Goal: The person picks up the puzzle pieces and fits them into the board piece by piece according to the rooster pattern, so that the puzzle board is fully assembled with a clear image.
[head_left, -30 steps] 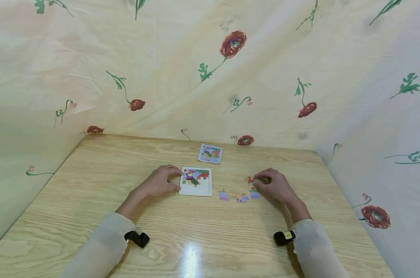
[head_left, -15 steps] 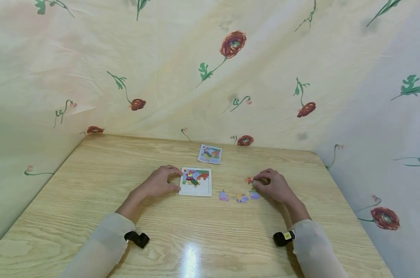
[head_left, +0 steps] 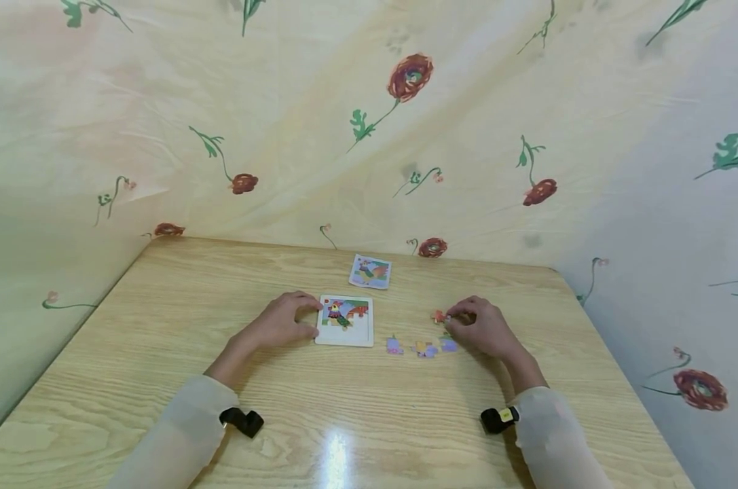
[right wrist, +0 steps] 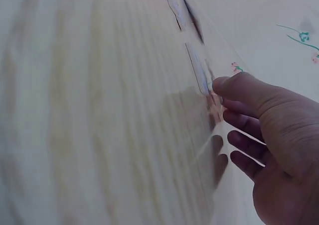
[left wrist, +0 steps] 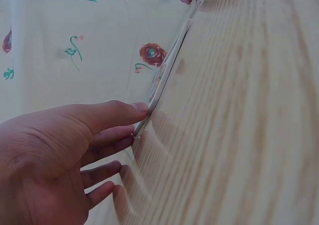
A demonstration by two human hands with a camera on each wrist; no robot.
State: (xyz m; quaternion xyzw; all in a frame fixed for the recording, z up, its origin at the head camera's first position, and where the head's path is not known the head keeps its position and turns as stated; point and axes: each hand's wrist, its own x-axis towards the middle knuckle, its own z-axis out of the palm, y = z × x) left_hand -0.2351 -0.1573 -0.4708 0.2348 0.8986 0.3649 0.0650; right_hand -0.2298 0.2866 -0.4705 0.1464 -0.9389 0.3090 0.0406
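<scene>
A white-framed jigsaw board (head_left: 358, 336) lies flat, its rooster picture partly filled and its lower part bare white. My left hand (head_left: 278, 319) touches the board's left edge, thumb and fingers spread apart along it; the left wrist view also shows the thumb (left wrist: 119, 113) at that edge. To the right, my right hand (head_left: 480, 327) pinches a red-orange jigsaw piece (head_left: 438, 316) low over the table, thumb and forefinger together at its right end. Loose purple jigsaw pieces (head_left: 394, 346) lie in a row between the board and this hand, one with yellow (head_left: 425, 349).
Behind the board lies a rooster picture card (head_left: 370, 272). The wooden table (head_left: 393, 421) meets a flowered cloth (head_left: 283, 136) at the back and sides. Black wrist cameras sit on both sleeves.
Both hands, the board and the pieces hold almost the same places. Only the head view has shifted slightly.
</scene>
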